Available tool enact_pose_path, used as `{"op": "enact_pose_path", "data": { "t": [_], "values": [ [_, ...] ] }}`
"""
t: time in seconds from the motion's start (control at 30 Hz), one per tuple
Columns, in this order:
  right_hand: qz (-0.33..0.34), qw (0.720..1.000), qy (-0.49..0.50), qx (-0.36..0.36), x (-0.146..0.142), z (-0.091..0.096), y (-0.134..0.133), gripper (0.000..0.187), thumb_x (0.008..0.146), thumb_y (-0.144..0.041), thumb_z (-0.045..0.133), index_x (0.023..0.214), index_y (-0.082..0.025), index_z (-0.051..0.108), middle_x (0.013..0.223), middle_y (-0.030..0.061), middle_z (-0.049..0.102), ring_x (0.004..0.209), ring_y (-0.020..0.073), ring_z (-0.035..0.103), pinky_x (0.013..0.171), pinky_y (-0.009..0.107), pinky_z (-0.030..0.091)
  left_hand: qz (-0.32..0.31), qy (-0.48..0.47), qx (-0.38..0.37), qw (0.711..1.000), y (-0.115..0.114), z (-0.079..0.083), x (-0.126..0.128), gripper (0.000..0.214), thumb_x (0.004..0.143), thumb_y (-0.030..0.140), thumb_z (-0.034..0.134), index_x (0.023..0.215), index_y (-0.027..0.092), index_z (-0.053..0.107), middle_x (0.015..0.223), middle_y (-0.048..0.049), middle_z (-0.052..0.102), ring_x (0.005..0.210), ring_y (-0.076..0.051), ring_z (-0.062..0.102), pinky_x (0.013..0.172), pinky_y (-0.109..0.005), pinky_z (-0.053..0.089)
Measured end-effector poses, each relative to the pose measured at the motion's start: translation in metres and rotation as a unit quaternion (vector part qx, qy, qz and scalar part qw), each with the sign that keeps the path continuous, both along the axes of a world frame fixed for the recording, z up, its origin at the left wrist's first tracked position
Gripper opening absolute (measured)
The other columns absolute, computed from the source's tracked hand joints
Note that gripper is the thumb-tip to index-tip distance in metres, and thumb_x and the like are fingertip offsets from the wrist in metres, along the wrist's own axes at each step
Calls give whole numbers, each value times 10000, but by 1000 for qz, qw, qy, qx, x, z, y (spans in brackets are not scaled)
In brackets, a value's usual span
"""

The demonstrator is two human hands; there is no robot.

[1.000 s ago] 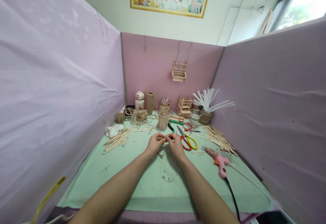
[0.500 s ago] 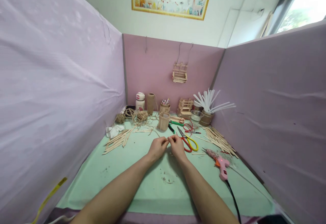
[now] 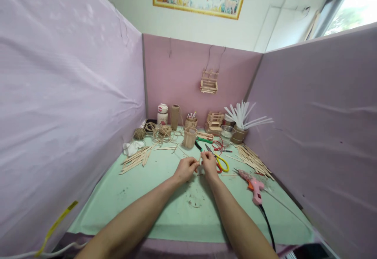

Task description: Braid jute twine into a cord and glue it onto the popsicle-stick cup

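My left hand (image 3: 185,170) and my right hand (image 3: 209,165) meet over the middle of the green mat (image 3: 141,196), fingertips pinched together on a thin piece of twine (image 3: 200,160) held between them. The twine is small and mostly hidden by the fingers. Just beyond my right hand lie scissors with red and yellow handles (image 3: 218,162). A small stick-built cup (image 3: 189,137) stands a little farther back.
A pink glue gun (image 3: 252,184) with a black cord lies at the right. Piles of wooden sticks (image 3: 136,159) lie left and right (image 3: 253,160). Twine coils (image 3: 161,132), a white bottle (image 3: 162,114), a glass bowl (image 3: 227,133) and white sticks in a pot (image 3: 240,122) line the back. Pink partitions enclose three sides.
Both hands stayed pinched together and drifted slightly right and toward the scissors. The camera view tilted a little; nothing else on the mat moved.
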State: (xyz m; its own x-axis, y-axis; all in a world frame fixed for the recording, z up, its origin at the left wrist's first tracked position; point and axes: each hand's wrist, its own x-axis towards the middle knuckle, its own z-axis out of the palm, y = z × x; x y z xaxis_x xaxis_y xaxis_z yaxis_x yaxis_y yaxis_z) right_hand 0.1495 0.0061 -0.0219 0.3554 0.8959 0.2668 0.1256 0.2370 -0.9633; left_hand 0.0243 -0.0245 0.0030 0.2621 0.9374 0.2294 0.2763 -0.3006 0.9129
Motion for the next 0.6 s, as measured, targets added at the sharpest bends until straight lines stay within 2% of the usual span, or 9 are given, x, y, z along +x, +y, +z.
{"op": "enact_pose_path", "data": {
  "t": [0.07,0.17,0.27,0.33,0.43,0.6],
  "values": [
    [47,996,71,-7,3,5,-1,287,668,-473,596,630,-207,496,500,-49,448,470,118,416,491,262,363,9,-46,-21,999,4,-1,1,218,744,326,530,639,164,631,572,-11,599,548,-129,498,598,-261,377],
    [107,977,181,-43,7,13,-2,275,646,-442,645,650,-200,516,537,-45,458,493,103,433,482,240,372,-11,-126,-32,992,9,0,-2,214,718,339,568,641,160,655,638,-48,636,640,-146,537,634,-266,399],
    [132,959,241,-70,9,19,-3,267,644,-425,671,652,-192,541,585,-25,494,512,93,440,470,224,375,-16,-171,-107,979,12,2,-6,279,691,353,591,827,131,689,654,-58,647,493,-96,413,498,-247,331],
    [133,954,257,-76,9,20,-4,273,643,-428,684,645,-188,555,601,-17,511,511,85,437,460,216,371,-21,-187,-144,972,14,4,-9,355,682,359,585,911,105,679,651,-56,645,442,-67,320,442,-230,253],
    [138,950,267,-82,8,20,-3,311,652,-478,680,638,-186,573,605,-11,531,504,80,441,451,215,366,-29,-195,-153,968,13,7,-10,399,692,388,567,924,81,673,656,-57,642,442,-55,286,429,-220,194],
    [193,943,235,-134,5,15,-4,398,704,-580,601,647,-186,591,625,17,592,507,96,473,444,228,363,-35,-164,-120,979,10,10,-12,389,715,468,573,800,104,681,596,-17,596,448,-53,303,450,-220,216]
  ]
}}
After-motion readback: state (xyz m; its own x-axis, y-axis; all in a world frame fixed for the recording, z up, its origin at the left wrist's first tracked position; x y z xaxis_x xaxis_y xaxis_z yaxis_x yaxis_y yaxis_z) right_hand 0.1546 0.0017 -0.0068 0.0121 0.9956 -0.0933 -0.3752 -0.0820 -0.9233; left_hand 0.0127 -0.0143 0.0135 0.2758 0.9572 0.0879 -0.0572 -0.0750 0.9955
